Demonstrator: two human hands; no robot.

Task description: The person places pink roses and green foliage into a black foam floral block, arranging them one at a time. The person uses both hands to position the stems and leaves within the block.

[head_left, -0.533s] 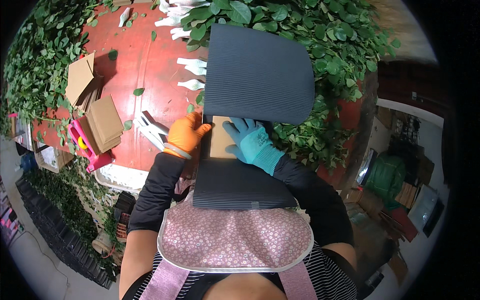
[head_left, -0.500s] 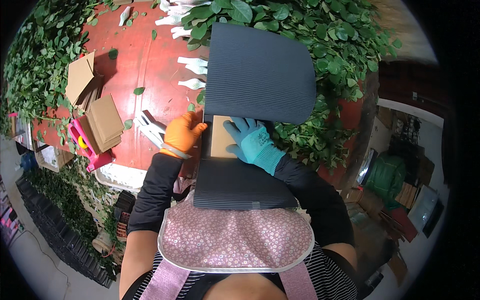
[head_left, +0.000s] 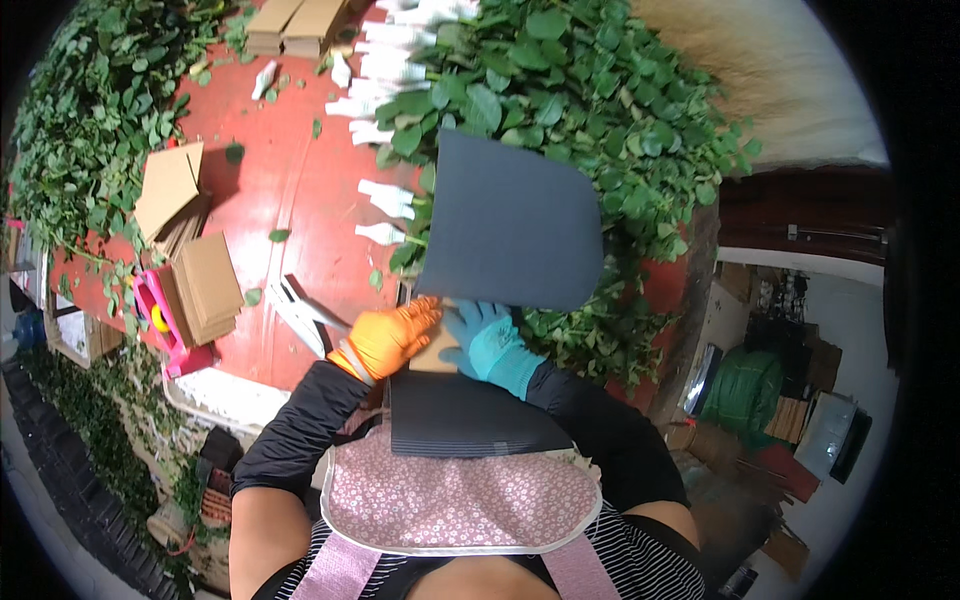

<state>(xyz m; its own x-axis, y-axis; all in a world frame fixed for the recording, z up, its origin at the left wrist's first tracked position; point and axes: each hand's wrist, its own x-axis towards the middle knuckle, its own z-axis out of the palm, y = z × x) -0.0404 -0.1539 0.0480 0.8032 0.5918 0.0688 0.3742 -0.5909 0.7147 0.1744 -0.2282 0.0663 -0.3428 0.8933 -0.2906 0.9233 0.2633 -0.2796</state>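
A dark ribbed mat in two sections, an upper panel (head_left: 515, 225) and a lower one (head_left: 470, 415), lies before me. Cardboard (head_left: 432, 358) shows in the gap between them. My left hand (head_left: 392, 338), gloved orange, rests on the cardboard's left side, fingers extended toward the upper panel's edge. My right hand (head_left: 491, 343), gloved teal, lies on the cardboard with fingers apart, their tips close below that panel. A white long tool (head_left: 300, 318) lies left of my left hand. White-sleeved stem ends (head_left: 385, 200) stick out left of the upper panel.
Leafy stems heap at the back right (head_left: 570, 80) and left (head_left: 90, 120) of the red table (head_left: 260, 170). Several cardboard stacks (head_left: 205, 285) (head_left: 290, 25) and a pink tool (head_left: 160, 320) lie on it. A green padded item (head_left: 740, 390) and clutter stand below right.
The view has shifted, showing more of the table's far side, with the scene lower in the picture. My left hand has moved rightward onto the cardboard, closer to my right hand.
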